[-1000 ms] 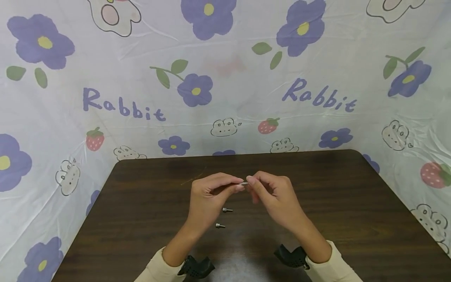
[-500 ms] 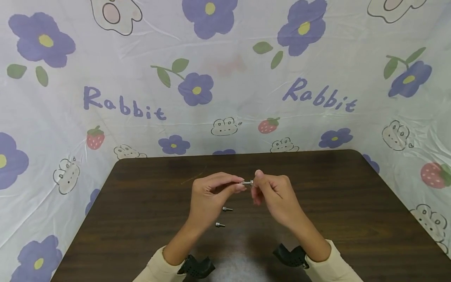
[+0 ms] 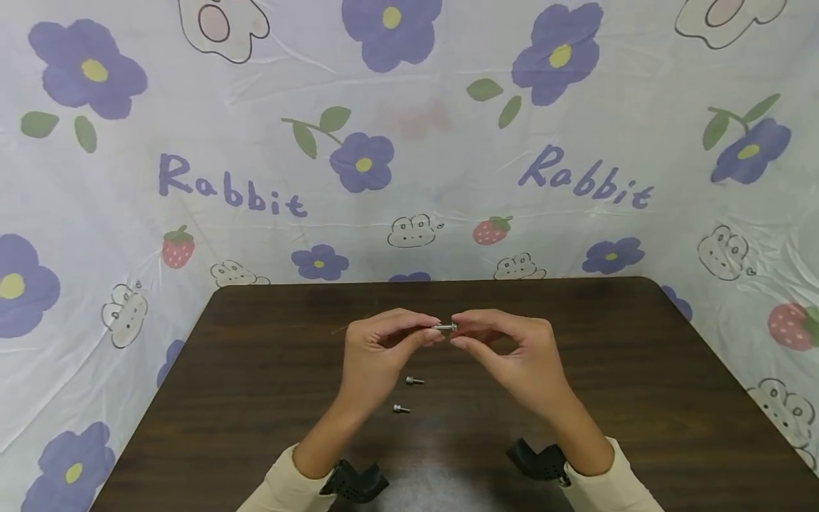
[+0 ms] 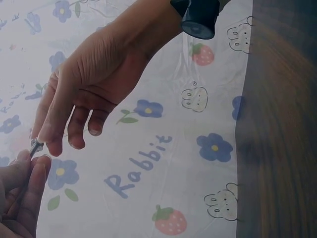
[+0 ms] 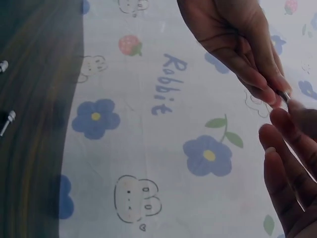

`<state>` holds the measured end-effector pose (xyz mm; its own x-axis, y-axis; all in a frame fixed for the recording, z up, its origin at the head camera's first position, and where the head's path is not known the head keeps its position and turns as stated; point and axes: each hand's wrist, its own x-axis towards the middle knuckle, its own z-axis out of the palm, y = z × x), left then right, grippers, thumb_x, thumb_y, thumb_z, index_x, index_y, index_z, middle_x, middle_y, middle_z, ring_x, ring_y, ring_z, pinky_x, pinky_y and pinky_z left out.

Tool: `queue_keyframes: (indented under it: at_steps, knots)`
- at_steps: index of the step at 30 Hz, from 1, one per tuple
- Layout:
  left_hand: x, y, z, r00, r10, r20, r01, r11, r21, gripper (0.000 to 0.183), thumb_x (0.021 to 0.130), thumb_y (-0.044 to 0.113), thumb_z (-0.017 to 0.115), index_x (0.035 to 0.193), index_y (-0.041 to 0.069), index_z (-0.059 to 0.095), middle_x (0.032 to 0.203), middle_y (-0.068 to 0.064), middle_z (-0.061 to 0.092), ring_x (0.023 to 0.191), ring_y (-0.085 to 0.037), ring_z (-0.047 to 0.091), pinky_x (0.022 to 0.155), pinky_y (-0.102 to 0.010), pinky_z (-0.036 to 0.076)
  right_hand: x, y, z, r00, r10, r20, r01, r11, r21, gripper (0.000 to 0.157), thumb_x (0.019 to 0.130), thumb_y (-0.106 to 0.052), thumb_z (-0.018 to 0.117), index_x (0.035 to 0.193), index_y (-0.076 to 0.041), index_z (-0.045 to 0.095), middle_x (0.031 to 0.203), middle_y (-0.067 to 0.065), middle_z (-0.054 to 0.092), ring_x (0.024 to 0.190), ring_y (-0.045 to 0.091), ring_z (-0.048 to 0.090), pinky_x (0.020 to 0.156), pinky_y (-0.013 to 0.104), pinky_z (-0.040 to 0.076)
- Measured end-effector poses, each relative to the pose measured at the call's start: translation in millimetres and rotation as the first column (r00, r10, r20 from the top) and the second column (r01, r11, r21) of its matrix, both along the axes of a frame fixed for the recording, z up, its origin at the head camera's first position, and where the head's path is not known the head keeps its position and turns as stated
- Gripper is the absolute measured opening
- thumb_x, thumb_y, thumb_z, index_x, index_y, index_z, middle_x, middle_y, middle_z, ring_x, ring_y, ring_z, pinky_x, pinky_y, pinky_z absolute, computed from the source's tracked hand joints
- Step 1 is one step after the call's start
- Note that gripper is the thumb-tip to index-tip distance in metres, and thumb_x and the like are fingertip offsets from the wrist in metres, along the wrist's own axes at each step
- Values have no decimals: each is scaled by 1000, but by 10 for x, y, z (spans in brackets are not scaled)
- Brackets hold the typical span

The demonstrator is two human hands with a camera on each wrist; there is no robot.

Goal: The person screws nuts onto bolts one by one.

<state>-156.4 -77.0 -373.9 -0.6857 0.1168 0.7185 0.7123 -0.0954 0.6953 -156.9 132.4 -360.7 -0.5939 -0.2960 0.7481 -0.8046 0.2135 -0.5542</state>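
Note:
A small silver bolt lies level between the two hands in the head view, its wider end to the right. My left hand pinches the shank between thumb and fingertips. Around the wider end curl the thumb and index finger of my right hand; whether both tips press on it is hard to see. In the left wrist view the bolt sits at the meeting fingertips. Two similar bolts rest on the table: one bolt farther off, another bolt nearer.
A dark brown wooden table spreads below the hands. Behind it hangs a white cloth with purple flowers, rabbits and strawberries. A black wrist mount sits on the left wrist, another black mount on the right.
The right fingers pulled away from the bolt, baring its wider end, then came back around it with thumb and index finger spread more. The left hand's pinch stays much the same.

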Motion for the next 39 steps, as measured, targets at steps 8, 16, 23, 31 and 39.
queue_keyframes:
  at_steps: [8,16,23,31,39]
  knots:
    - [7,7,-6,1000,-13,-4,13,1000,-7,13,87,-7,75,99,-2,78,91,-12,76,81,-23,76,71,-39,63,-9,-34,-51,999,10,-46,-12,999,-45,31,79,11,80,106,-5,77,88,6,77,69,12,72,66,21,59]
    - [1,12,17,1000,25,-14,-26,999,-36,11,85,-4,77,96,-1,80,90,-8,77,78,-21,74,68,-37,63,-6,-47,-39,1000,10,-25,-11,999,-37,20,86,4,78,102,-8,76,81,3,76,67,9,71,62,23,59]
    - [20,28,10,1000,30,-10,-30,999,-45,12,85,-3,78,96,1,80,89,-8,77,78,-21,74,67,-38,63,9,-59,-41,999,-3,33,4,999,-34,19,90,6,72,93,-13,75,73,-7,71,64,10,69,61,24,58]
    - [24,27,7,999,31,-9,-31,999,-42,12,86,-3,78,97,1,79,89,-8,76,77,-21,74,65,-36,62,22,-70,-43,995,-28,100,30,999,-19,25,96,1,66,82,-19,73,66,-8,67,60,10,63,54,23,53]
    - [11,-3,29,1000,22,20,-21,1000,-17,12,87,-3,76,99,-3,78,90,-10,76,79,-24,75,70,-40,63,6,21,20,996,-32,82,29,999,37,19,91,0,74,106,-12,75,84,-3,74,72,11,71,64,26,59]
